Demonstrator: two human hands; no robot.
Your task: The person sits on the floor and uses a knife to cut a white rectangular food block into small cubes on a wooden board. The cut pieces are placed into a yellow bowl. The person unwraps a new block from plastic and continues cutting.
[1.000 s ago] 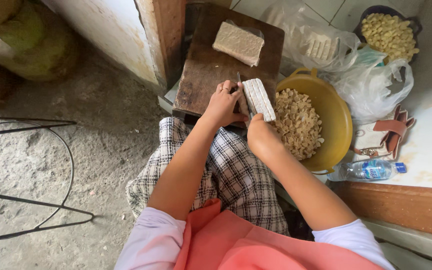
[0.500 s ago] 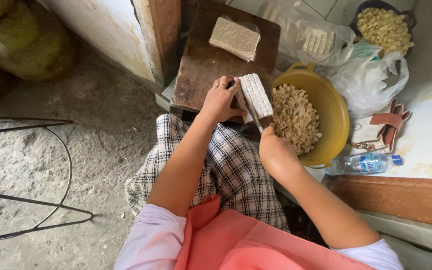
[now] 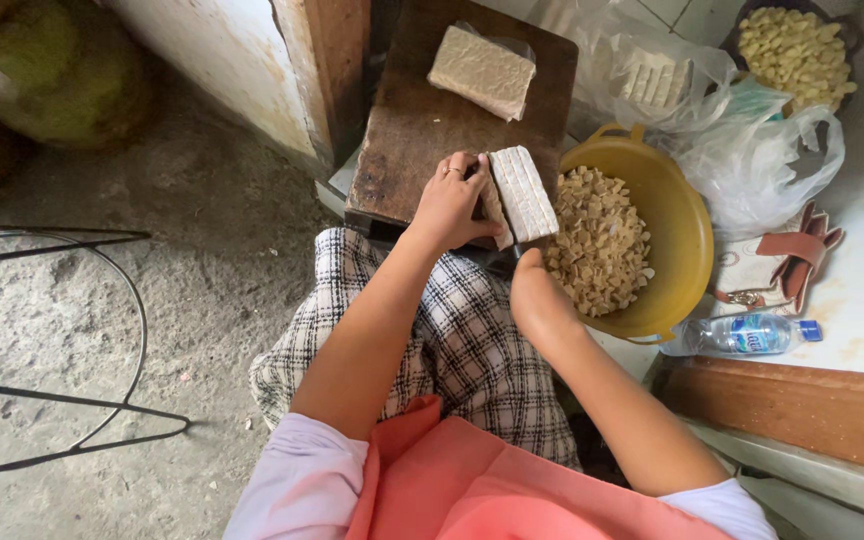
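My left hand (image 3: 449, 203) presses against the left side of a pale tempeh block (image 3: 524, 192) that stands on the near right part of a dark wooden cutting board (image 3: 417, 130). My right hand (image 3: 537, 296) is closed just below the block, gripping a knife handle; only a short bit of the knife (image 3: 514, 247) shows between hand and block. A second, whole tempeh block (image 3: 481, 71) lies at the far end of the board. A yellow basin (image 3: 685, 215) of small cut tempeh pieces sits right of the board.
Clear plastic bags (image 3: 762, 150) and a dark bowl of pale pieces (image 3: 797, 42) lie behind the basin. A small water bottle (image 3: 747, 333) and a brown-and-white pouch (image 3: 782, 265) rest on the tiled ledge at right. A black wire frame (image 3: 62, 400) stands on the concrete floor at left.
My right hand has drawn back toward me, down from the block's edge. My left hand stays on the block. The camera has shifted slightly.
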